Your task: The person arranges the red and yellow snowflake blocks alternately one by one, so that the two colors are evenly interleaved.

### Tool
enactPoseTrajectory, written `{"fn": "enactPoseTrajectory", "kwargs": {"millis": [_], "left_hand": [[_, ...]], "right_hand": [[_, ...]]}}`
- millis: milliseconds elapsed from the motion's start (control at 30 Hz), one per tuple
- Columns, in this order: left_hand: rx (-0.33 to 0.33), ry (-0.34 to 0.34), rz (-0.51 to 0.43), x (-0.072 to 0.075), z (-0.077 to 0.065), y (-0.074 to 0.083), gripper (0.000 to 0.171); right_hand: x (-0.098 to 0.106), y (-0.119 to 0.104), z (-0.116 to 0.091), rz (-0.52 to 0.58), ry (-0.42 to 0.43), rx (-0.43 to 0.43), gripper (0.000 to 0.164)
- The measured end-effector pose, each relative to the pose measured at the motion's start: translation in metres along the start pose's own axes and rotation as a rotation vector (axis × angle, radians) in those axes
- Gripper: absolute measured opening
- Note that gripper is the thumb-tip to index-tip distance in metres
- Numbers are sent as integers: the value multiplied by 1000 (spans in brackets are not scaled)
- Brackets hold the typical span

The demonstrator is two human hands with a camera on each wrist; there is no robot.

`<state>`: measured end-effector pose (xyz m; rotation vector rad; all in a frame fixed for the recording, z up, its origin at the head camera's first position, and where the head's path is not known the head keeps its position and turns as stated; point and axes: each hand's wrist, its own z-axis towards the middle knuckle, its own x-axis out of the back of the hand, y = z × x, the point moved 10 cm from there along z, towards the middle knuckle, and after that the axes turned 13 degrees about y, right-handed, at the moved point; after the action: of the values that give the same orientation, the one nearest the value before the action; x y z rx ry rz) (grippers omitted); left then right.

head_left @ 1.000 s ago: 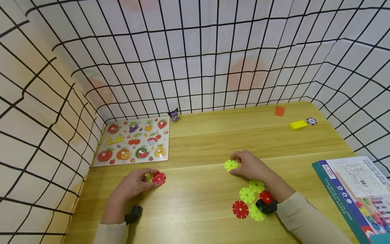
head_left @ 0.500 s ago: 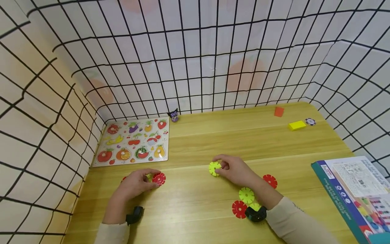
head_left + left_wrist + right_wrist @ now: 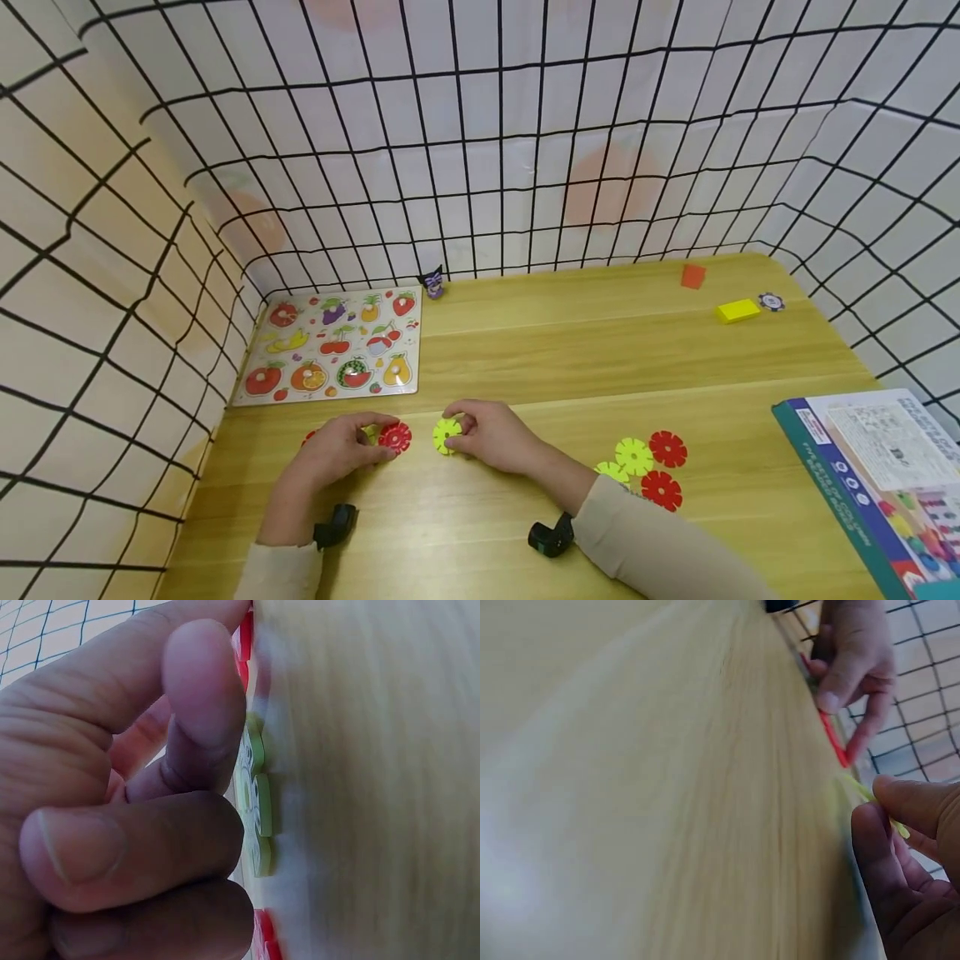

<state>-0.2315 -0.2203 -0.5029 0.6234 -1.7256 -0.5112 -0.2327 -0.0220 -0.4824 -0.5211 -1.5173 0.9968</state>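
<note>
Wooden table (image 3: 442, 525); red disc (image 3: 400, 434) and yellow disc (image 3: 442, 432) between the hands (image 3: 336, 451) (image 3: 493, 435)

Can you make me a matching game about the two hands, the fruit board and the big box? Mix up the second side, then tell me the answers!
Column one
1. Left hand
2. Right hand
3. Fruit board
4. Big box

Column two
A. Lies at the right side of the table
B. Pinches a yellow-green disc
C. Lies next to the little purple figure
D. Holds a red disc between finger and thumb

Right pairs: 1-D, 2-B, 3-C, 4-A
</note>
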Motion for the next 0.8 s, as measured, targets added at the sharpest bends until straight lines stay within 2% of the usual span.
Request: {"fn": "enactPoseTrajectory", "kwargs": {"millis": [233,500,800], "left_hand": [[15,-24,-21,-3,-1,-1,44],[10,-30,-40,-3,-2,0,44],[-9,-29,-30,-2,-2,0,44]], "right_hand": [[-15,-12,16,-191,8,89,35],[-23,-18,20,-433,40,155,37],[-23,-17,20,-438,41,163,37]]}}
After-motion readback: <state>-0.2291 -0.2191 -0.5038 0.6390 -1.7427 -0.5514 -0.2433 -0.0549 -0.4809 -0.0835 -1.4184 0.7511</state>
